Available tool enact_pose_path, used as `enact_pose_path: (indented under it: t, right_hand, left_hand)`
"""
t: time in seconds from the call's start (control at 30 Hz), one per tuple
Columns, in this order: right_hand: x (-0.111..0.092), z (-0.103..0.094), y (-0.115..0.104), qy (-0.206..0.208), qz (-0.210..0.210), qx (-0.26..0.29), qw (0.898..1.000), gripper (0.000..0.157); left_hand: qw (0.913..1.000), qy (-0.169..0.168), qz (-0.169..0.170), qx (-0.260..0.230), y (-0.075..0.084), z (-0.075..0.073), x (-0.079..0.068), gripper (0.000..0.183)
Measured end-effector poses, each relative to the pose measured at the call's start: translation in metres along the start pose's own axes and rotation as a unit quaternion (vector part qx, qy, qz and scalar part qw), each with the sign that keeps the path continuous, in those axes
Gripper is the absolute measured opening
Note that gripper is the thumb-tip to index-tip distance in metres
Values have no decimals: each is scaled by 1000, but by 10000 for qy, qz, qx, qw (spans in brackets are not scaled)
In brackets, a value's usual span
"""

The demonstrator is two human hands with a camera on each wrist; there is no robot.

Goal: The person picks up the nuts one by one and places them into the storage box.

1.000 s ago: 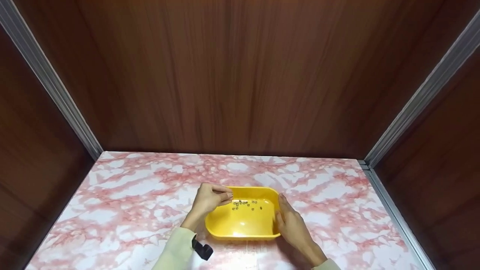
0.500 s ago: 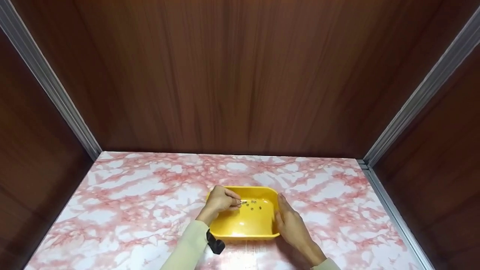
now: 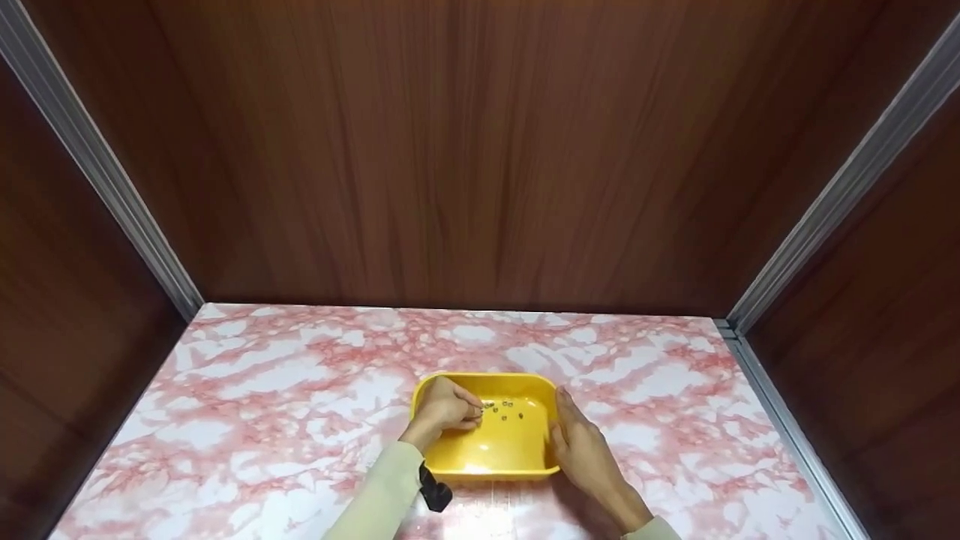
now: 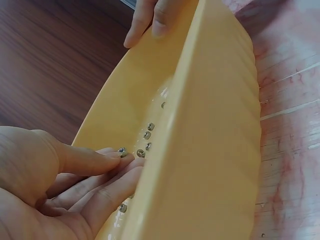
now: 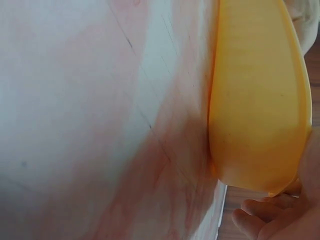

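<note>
A yellow plastic tray (image 3: 495, 454) stands on the table with several small metal nuts (image 3: 504, 418) scattered over its floor. Reaching into its left half, my left hand (image 3: 446, 405) pinches one shiny nut (image 4: 122, 151) between thumb and fingertips, as the left wrist view shows. Other nuts (image 4: 147, 135) lie just beyond those fingers, and some are hidden behind the tray wall there. On the opposite side, my right hand (image 3: 589, 450) grips the tray's right wall, thumb inside and fingers along the outside. The right wrist view catches only part of that hand (image 5: 280, 220) at the rim.
The table (image 3: 262, 405) has a pink and white marbled top. Brown wood-grain panels (image 3: 480, 150) rise behind it and at both sides, with metal profiles (image 3: 817, 202) at the corners. A black strap (image 3: 433, 491) hangs at my left wrist.
My left hand has moved right and deeper into the tray, covering some of the nuts on the left. The right hand and the tray have stayed almost still.
</note>
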State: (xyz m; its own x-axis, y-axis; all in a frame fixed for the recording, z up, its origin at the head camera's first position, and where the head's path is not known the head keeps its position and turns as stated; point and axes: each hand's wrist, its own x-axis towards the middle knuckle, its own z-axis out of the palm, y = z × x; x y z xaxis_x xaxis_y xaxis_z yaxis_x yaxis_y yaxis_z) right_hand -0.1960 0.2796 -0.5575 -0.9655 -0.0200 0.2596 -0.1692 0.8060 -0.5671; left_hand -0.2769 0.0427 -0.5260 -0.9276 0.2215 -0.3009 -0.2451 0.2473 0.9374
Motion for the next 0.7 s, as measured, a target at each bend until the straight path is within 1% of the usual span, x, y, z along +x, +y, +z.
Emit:
enact_pose_path:
  t: [0.3, 0.5, 0.7]
  right_hand:
    - [0, 0, 0, -36, 51, 40, 10000, 57]
    - [0, 1, 0, -54, 15, 29, 10000, 56]
    - [-1, 0, 0, -26, -85, 9, 10000, 56]
  left_hand:
    - [9997, 129, 28, 195, 0, 1, 0, 12]
    - [9992, 210, 113, 331, 0, 0, 0, 14]
    - [9983, 201, 329, 435, 1, -3, -3, 14]
